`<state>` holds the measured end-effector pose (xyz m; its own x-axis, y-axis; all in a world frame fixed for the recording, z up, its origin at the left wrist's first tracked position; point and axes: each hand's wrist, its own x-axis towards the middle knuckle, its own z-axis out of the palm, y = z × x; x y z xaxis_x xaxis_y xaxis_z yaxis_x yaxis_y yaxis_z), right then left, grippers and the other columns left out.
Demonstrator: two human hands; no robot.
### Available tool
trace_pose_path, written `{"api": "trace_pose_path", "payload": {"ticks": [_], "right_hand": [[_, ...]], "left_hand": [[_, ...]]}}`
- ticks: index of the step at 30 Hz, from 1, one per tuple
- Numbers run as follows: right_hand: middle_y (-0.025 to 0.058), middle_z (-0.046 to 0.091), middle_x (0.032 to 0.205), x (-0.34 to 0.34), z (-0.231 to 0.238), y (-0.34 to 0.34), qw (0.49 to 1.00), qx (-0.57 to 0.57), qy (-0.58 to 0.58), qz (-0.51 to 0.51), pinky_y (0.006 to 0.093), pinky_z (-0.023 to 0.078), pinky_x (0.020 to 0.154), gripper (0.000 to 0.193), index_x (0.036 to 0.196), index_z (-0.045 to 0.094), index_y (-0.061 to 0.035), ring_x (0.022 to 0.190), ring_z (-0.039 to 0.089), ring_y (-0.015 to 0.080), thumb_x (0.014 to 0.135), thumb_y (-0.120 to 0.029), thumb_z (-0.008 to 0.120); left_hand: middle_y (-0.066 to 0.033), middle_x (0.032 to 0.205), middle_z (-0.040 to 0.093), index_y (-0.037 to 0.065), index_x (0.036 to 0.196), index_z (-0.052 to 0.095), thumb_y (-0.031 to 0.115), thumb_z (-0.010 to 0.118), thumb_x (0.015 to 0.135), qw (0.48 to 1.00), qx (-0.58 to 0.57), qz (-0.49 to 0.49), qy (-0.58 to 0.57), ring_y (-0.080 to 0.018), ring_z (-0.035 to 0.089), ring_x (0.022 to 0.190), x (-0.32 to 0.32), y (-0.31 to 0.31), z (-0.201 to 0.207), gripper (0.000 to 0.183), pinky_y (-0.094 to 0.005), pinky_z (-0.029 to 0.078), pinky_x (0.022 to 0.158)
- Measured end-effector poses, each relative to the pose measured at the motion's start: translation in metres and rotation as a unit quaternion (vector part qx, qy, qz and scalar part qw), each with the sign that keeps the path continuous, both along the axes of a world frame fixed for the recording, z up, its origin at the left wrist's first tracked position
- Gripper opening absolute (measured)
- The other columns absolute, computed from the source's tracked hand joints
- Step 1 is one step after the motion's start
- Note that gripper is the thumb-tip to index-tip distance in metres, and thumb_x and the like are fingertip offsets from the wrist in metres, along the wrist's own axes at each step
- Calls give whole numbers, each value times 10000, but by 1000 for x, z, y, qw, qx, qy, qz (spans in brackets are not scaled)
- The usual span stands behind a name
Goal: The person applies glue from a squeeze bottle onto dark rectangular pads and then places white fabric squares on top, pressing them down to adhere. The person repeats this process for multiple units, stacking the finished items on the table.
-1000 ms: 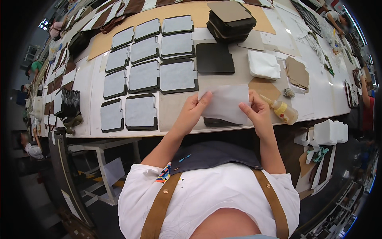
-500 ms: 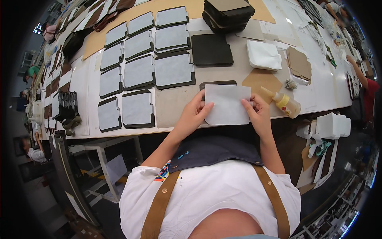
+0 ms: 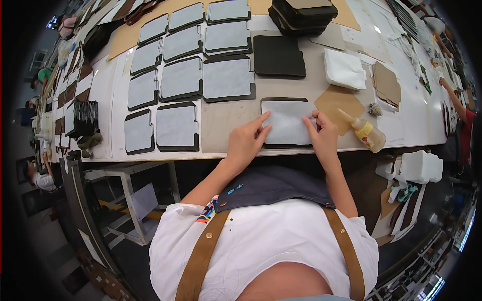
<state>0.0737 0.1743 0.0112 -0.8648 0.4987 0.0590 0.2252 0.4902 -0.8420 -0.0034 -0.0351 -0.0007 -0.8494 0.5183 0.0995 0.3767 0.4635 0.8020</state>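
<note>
A pale grey-white sheet point(image 3: 287, 123) lies over a black panel point(image 3: 286, 99), whose dark border shows along the top and bottom. My left hand point(image 3: 246, 140) rests at the sheet's left edge, thumb and index fingertips touching it with a gap between them. At the right edge, my right hand point(image 3: 324, 134) pinches the sheet, thumb on top and the other fingers partly hidden. Left of my hands, several black panels covered with pale sheets point(image 3: 175, 125) lie in rows. Beyond the sheet is a bare black panel point(image 3: 279, 56).
A stack of black panels point(image 3: 301, 17) stands at the back. To the right are white sheets point(image 3: 344, 69), brown card pieces point(image 3: 385, 84), a tan card point(image 3: 339, 106) and a yellowish squeeze bottle point(image 3: 369, 135). The table's front edge point(image 3: 221, 156) runs before me.
The sheet, held up between both hands earlier, now lies on the black panel, lined up with it. My left hand's thumb and index finger have spread apart. The view has shifted slightly.
</note>
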Motion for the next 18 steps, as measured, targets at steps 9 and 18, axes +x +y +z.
{"api": "trace_pose_path", "payload": {"ticks": [9, 18], "right_hand": [[65, 406, 564, -5, -2, 2, 999, 44, -3, 5, 327, 326, 492, 173, 896, 637, -8, 499, 366, 150, 888, -158, 723], [80, 430, 562, -5, -5, 4, 998, 60, -12, 8, 340, 343, 502, 187, 930, 639, -14, 499, 396, 186, 880, -168, 733]], "left_hand": [[-77, 669, 603, 73, 1269, 676, 167, 726, 893, 1000, 6, 13, -3, -155, 512, 525, -1, 2, -7, 391, -300, 442, 541], [-109, 669, 640, 50, 1228, 685, 196, 722, 891, 1000, -9, 11, -3, -254, 610, 559, -2, 3, -5, 369, -355, 469, 547]]}}
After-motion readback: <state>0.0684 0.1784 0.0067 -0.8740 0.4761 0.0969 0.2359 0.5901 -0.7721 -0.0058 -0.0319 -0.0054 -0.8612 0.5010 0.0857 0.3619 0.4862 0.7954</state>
